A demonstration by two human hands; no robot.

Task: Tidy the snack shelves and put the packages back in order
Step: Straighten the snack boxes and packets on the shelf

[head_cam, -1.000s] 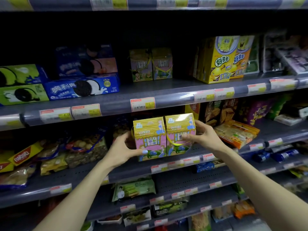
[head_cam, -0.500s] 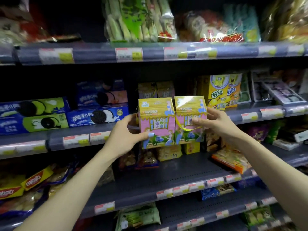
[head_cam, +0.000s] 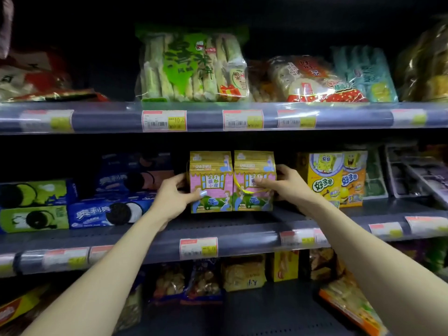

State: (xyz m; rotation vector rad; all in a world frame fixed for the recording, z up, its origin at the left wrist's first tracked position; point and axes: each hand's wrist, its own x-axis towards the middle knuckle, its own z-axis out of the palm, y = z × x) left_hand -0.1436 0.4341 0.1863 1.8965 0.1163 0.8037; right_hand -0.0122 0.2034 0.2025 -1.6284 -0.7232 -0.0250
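- Two pink-and-yellow house-shaped cardboard snack boxes are held side by side, touching, upright, over the grey metal middle shelf.
- Left hand is clamped on the left box's outer side, thumb on its front.
- Right hand is clamped on the right box, fingers on front and outer side.
- Boxes lie directly between the hands; long axis vertical; bases at or just above shelf level, contact not discernible.
- Judged: setting down between blue cookie boxes and yellow cartoon boxes.

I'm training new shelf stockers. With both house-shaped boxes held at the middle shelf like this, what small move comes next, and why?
Probably let go and draw both hands back. The two pink house boxes appear to stand upright, side by side, on the middle shelf, between the blue cookie boxes and the yellow cartoon box. The left hand and right hand grip their outer sides.
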